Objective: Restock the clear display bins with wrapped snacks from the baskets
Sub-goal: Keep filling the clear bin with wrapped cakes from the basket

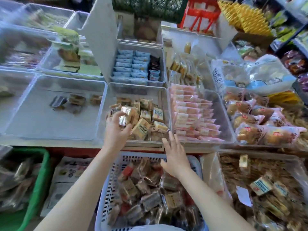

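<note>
A white slotted basket [108,189] full of clear-wrapped brown snacks [141,189] stands below me at the front. Just beyond it a clear display bin [164,94] holds a loose pile of tan wrapped snacks [146,117]. My left hand [116,129] reaches into that bin and is shut on a wrapped snack [124,118] at the pile's left side. My right hand [175,155] hovers over the basket's far rim, near the bin's front right corner, fingers spread, holding nothing.
Left of the filled bin is a nearly bare clear bin [25,114] with a few snacks. To the right sit bins of pink packets [188,114] and bread rolls [253,124]. A green basket [38,180] is at lower left and a snack-filled bin [266,189] at lower right.
</note>
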`<control>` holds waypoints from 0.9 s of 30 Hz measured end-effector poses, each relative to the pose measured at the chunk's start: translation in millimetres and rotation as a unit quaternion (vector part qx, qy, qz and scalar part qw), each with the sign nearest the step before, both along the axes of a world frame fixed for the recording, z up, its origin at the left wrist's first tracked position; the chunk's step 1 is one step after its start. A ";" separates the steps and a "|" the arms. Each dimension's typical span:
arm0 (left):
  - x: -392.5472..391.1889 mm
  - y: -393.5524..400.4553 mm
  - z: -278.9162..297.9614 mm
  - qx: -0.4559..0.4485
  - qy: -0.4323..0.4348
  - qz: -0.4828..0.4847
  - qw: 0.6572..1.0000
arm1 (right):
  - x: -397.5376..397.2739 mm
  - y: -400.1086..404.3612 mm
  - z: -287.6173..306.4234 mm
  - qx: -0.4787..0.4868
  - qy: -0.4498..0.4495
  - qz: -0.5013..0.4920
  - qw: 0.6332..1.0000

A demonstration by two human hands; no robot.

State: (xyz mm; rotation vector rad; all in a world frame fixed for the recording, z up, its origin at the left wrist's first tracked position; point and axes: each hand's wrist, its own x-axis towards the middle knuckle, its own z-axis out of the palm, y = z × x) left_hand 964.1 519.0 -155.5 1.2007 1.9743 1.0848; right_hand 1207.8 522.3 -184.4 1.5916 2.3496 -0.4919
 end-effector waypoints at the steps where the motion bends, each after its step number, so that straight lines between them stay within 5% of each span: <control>1: -2.5 2.8 -7.2 0.003 0.034 -0.018 0.999 | -0.4 -2.4 -3.1 0.007 -0.006 0.002 1.000; 7: 6.4 -6.6 -45.4 -0.131 0.256 -0.134 0.948 | -2.6 1.3 -1.7 0.012 0.052 -0.028 0.998; 11: 15.2 -20.6 -31.6 -0.147 0.240 -0.120 0.952 | -0.1 1.9 3.0 0.007 0.073 -0.033 0.997; 16: 62.3 -46.1 4.3 -0.096 0.180 -0.160 0.966 | 19.5 -27.7 18.0 0.050 0.202 -0.103 0.973; 21: 150.1 -48.8 30.2 -0.200 0.157 -0.318 0.914 | 107.0 -65.4 7.6 0.051 0.236 -0.197 0.950; 27: 276.9 -48.4 25.5 -0.218 0.168 -0.428 0.861 | 251.5 -88.8 -2.4 0.113 0.201 -0.360 0.904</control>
